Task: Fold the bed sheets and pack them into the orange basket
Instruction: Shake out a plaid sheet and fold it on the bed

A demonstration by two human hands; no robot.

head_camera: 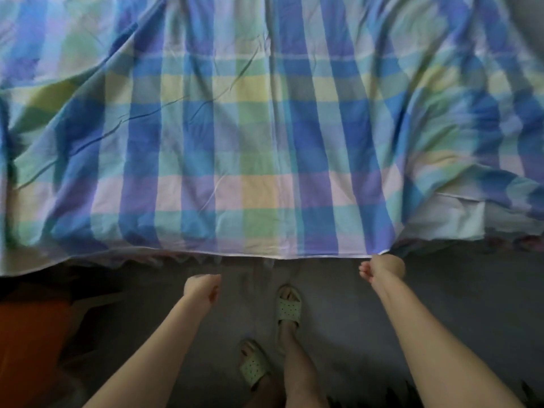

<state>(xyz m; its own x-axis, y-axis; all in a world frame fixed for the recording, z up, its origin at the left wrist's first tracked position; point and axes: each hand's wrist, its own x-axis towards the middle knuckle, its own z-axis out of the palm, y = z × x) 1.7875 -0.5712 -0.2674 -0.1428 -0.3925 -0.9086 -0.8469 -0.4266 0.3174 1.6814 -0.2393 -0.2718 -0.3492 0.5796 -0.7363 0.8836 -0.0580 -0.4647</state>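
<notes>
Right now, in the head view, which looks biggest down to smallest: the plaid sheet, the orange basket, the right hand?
1. plaid sheet, filling the upper frame
2. orange basket, partly cut off at the edge
3. right hand, smallest

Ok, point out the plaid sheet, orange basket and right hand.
plaid bed sheet (259,142), head view, middle of the spread cloth.
orange basket (29,334), head view, its orange side at lower left.
right hand (382,267), head view, middle of the fist at the hem.

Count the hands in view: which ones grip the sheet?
2. The right hand meets the plaid sheet at its near hem and seems to pinch it. The left hand hangs below the hem, curled, holding nothing.
</notes>
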